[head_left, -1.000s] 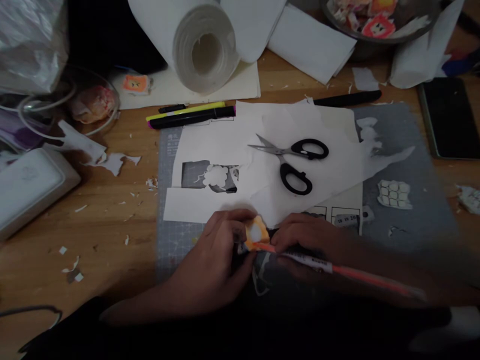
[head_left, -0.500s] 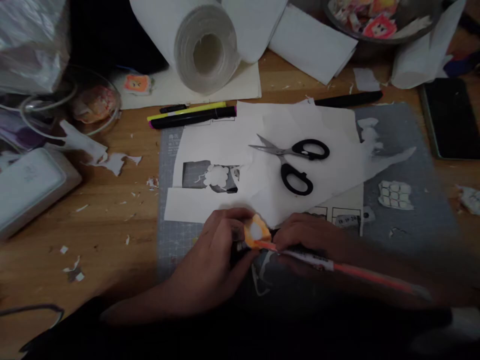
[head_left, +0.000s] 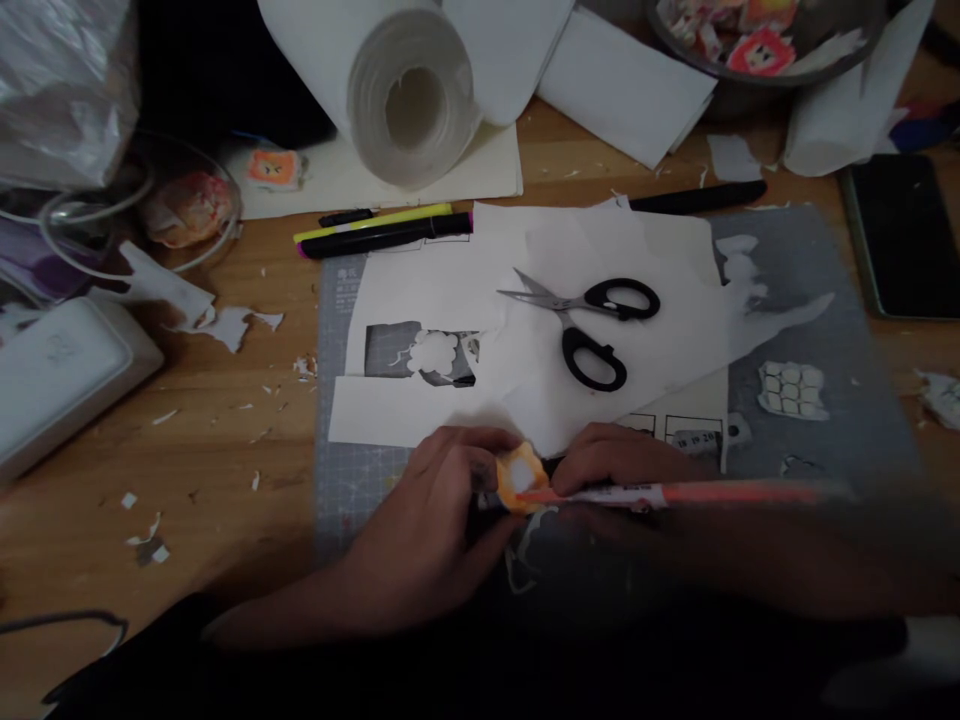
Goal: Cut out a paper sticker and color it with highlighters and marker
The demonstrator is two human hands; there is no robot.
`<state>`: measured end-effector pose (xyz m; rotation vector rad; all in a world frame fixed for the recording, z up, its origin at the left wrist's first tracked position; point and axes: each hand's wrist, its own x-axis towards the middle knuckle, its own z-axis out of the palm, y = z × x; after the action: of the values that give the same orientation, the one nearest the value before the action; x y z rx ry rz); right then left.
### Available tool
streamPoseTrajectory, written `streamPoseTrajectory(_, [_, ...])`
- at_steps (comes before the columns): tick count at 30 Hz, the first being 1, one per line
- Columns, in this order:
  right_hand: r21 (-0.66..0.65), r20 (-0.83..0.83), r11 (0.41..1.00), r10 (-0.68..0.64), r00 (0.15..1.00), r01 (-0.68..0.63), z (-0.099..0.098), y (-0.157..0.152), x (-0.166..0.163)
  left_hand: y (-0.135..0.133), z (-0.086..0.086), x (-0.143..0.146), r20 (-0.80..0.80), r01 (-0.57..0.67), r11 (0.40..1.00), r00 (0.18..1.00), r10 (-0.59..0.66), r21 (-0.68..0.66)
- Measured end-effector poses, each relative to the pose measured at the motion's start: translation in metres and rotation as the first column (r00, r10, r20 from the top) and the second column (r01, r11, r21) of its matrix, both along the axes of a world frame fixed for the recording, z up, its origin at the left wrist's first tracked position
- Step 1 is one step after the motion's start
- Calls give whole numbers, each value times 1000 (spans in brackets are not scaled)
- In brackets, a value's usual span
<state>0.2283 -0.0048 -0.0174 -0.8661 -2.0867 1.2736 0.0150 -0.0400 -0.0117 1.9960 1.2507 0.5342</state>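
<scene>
Between the fingers of my left hand (head_left: 431,520) is a small paper cutout (head_left: 517,478), orange round its edge and white in the middle. My right hand (head_left: 622,470) is closed around an orange-red marker (head_left: 739,492), its tip touching the cutout's lower part. Just beyond both hands, black-handled scissors (head_left: 604,310) lie with parted blades on white paper sheets (head_left: 450,265). A rectangular opening in the sheets shows a small scalloped white cutout (head_left: 433,353). To the right, another cutout with a grid of rounded cells (head_left: 792,390) rests on the grey cutting mat (head_left: 847,330).
A yellow marker (head_left: 420,215) and a black marker (head_left: 390,235) lie at the mat's upper left. Behind them stands a paper roll (head_left: 409,110). A metal bowl (head_left: 724,70) holds coloured cutouts. A phone (head_left: 904,240) is at right, a white box (head_left: 67,380) at left.
The marker's rear end has swung upward, so it now lies nearly level. The cutout and my left fingers have shifted slightly right and down.
</scene>
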Motion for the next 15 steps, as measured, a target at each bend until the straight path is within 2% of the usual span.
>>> streamPoseTrajectory(4, [-42,35,998,44,998,-42,4,3,1,1,1,-1,12,34,999,999,-33,-7])
streamPoseTrajectory(9, [-190,64,976,118,991,-104,15,7,3,1,2,-1,-6,48,999,999,-48,-4])
streamPoseTrajectory(12, [-301,88,953,75,993,-45,21,7,5,1,2,-1,-13,85,996,996,-85,6])
streamPoseTrajectory(15, [-333,109,943,43,993,-4,23,7,5,0,2,-1,-14,102,995,995,-102,13])
